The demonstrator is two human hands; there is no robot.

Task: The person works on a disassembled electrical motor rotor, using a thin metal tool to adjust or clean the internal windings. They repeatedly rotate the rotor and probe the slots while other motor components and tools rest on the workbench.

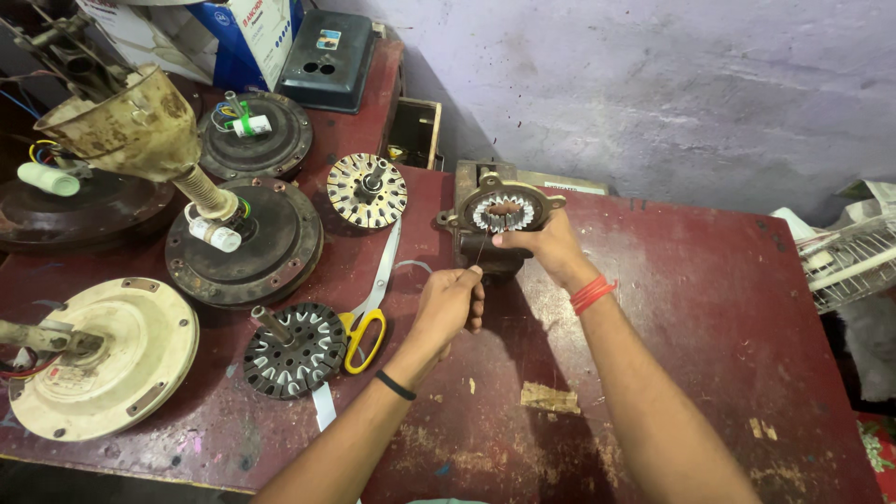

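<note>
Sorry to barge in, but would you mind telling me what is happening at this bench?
A person is working on a small motor stator standing on a dark red table. The right hand steadies the stator, while the left hand pinches a thin wire leading up to it. Yellow-handled scissors and several fan motor parts lie to the left.

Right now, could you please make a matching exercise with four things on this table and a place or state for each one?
Things:
1. Motor housing
2. Scissors
3. Thin wire
4. Cream fan motor

Places or states:
A. Pinched by the left hand
B. At the table's left front edge
C. Steadied by the right hand
D. Lying flat, with yellow handles

Pairs: 1-C, 2-D, 3-A, 4-B
</note>
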